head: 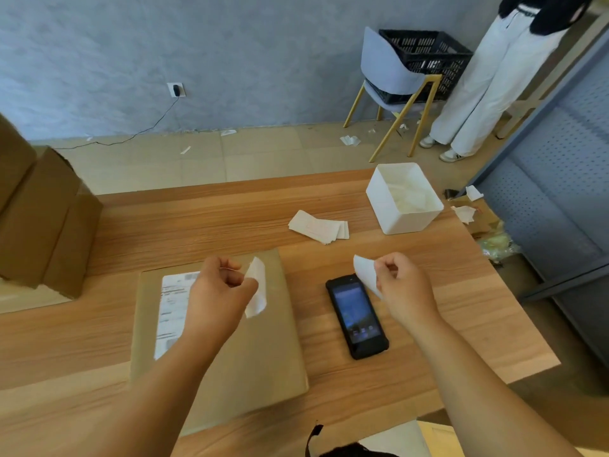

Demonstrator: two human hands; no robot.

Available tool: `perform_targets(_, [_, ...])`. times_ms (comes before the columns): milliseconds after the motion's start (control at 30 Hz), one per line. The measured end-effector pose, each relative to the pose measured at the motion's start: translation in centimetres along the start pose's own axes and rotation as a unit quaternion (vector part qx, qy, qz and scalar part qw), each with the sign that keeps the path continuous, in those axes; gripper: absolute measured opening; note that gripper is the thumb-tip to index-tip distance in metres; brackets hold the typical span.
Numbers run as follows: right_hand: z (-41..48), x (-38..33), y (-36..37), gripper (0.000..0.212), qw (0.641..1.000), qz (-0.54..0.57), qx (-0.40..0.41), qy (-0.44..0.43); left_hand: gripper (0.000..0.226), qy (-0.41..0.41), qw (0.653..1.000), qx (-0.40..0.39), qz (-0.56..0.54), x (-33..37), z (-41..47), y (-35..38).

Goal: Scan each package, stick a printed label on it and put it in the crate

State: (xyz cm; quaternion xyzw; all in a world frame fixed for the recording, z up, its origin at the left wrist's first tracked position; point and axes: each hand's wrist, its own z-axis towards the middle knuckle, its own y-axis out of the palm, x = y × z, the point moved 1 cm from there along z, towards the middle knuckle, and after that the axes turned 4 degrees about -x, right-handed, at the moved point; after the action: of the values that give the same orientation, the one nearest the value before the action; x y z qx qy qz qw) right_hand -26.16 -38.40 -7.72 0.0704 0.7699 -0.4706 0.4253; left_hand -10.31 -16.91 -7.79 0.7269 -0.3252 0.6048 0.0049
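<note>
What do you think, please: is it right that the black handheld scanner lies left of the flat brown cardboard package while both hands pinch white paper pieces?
Not quite. The head view shows the black handheld scanner lying right of the flat brown cardboard package, not left. The left hand pinches one white paper piece, the right hand another.

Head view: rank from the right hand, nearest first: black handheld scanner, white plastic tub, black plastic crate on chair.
1. black handheld scanner, on the table just left of the right hand
2. white plastic tub, table's far right
3. black plastic crate, on the chair past the table
</note>
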Motion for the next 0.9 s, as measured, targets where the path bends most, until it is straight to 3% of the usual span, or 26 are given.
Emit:
perform_targets(100, [2.4, 1.5, -3.2, 0.011, 0.989, -0.11, -0.093, -0.032, 0.02, 0.01, 0.998, -0.032, 0.048, 1.5, 1.8, 3.8])
perform_targets(233, [6.0, 3.8, -7.2, 0.017, 0.974, -0.141, -0.176, -0.023, 0.013, 0.023, 0.995, -0.071, 0.069, 4.6, 4.2, 10.2])
perform_targets(400, [10.8, 7.1, -11.4, 0.02, 0.974, -0.131, -0.186, -0.013, 0.01, 0.093, 0.986, -0.1, 0.101, 9.5, 7.5, 18.2])
perform_targets(567, [15.1, 10.1, -14.2, 0.018, 0.977, -0.121, -0.176, -0.009, 0.002, 0.215, 0.965, -0.058, 0.137, 14.5, 11.6, 24.7])
perform_targets(700, [17.9, 11.3, -15.1, 0.018, 0.979, -0.117, -0.164, -0.016, 0.008, 0.301, 0.932, -0.059, 0.195, 16.9, 14.6, 28.7])
perform_targets(800, [19.2, 11.9, -15.4, 0.018, 0.98, -0.113, -0.164, -0.021, 0.02, 0.292, 0.906, -0.097, 0.29, 17.1, 16.6, 31.2])
perform_targets(900, [19.7, 12.3, -15.5, 0.018, 0.98, -0.101, -0.167, -0.026, 0.028, 0.28, 0.847, -0.14, 0.43, 16.6, 17.7, 32.7])
